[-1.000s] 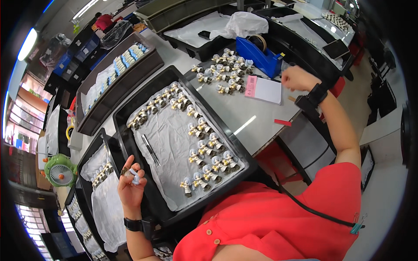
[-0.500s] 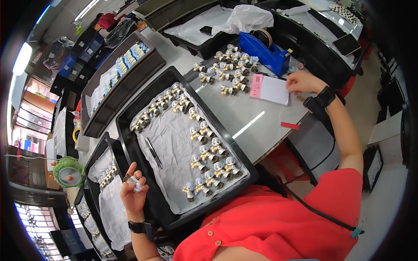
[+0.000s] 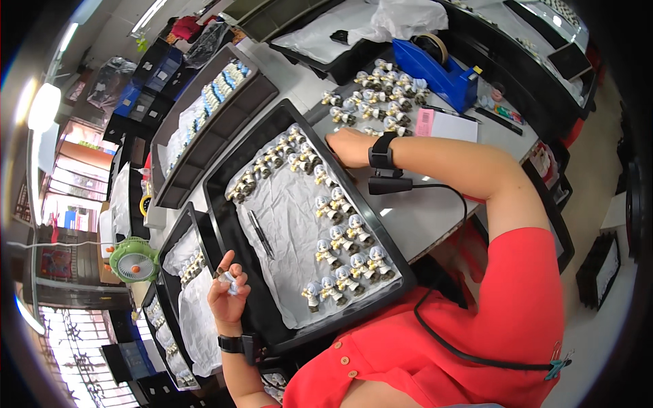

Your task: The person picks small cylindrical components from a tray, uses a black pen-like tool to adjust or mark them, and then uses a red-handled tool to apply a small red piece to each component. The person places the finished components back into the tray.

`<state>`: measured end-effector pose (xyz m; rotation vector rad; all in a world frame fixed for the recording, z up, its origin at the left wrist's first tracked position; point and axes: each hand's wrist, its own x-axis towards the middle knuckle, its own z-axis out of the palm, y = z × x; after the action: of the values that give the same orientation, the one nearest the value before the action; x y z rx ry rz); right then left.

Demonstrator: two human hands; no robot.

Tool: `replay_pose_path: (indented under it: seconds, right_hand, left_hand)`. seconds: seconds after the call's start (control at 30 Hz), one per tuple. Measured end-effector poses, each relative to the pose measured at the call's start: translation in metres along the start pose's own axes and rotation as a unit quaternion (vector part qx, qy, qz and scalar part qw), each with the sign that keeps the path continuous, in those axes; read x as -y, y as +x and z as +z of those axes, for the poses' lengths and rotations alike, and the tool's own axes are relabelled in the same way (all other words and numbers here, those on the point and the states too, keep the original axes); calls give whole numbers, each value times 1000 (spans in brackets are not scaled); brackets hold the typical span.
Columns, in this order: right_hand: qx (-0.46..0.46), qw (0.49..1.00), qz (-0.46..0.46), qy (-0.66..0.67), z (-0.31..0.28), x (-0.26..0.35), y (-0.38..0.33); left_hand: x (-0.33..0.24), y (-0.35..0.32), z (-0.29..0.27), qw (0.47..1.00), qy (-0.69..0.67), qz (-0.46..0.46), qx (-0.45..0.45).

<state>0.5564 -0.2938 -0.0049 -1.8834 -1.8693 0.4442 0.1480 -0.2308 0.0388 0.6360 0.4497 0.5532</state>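
Observation:
In my left hand [image 3: 228, 292], a small figurine [image 3: 232, 284] with pale blue hair is held between the curled fingers, while the index finger points up. That hand is beside the near left side of a black tray [image 3: 401, 284]. My right hand [image 3: 350, 147] is at the tray's far right rim, near the loose figurines [image 3: 374, 95] on the table. Its fingers are bent inward and partly hidden, so I cannot make out what is in them. Rows of similar figurines [image 3: 340, 238] lie on white paper [image 3: 286, 238] in the tray, with a black pen [image 3: 260, 234].
A white pad [image 3: 454, 126] with a pink band lies behind my right forearm, near a blue tape dispenser [image 3: 435, 75]. More trays stand at the left, including a grey one [image 3: 218, 129]. A green fan [image 3: 134, 260] is at far left. A cable [image 3: 435, 285] hangs from my right wrist.
My right hand has moved left from the pad's right edge to the tray's far right rim. My left hand keeps the figurine. The whole view has shifted slightly.

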Motion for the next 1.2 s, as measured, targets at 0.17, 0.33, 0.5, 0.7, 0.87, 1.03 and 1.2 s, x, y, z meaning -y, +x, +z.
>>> replay_pose_path:
  seconds: [0.17, 0.33, 0.5, 0.7, 0.87, 1.03, 1.2]
  right_hand:
    - [-79, 996, 35, 33, 40, -19, 27]
    - [70, 992, 79, -72, -1, -39, 11]
    - [43, 987, 97, 119, -115, 25, -19]
    - [-125, 949, -127, 260, -128, 168, -5]
    - [-8, 895, -293, 337, -47, 248, 26]
    - [-6, 903, -368, 221, 2, 253, 61]
    - [1, 898, -330, 290, 32, 237, 62]
  left_hand:
    - [1, 0, -3, 999, -10, 35, -5]
    - [8, 9, 3, 998, 41, 37, -20]
    - [6, 1, 3, 998, 21, 48, -22]
    - [4, 2, 1, 999, 28, 32, -12]
    - [4, 4, -4, 999, -3, 29, -16]
    - [1, 4, -4, 999, -17, 25, -11]
    - [1, 4, -5, 1000, -20, 15, -6]
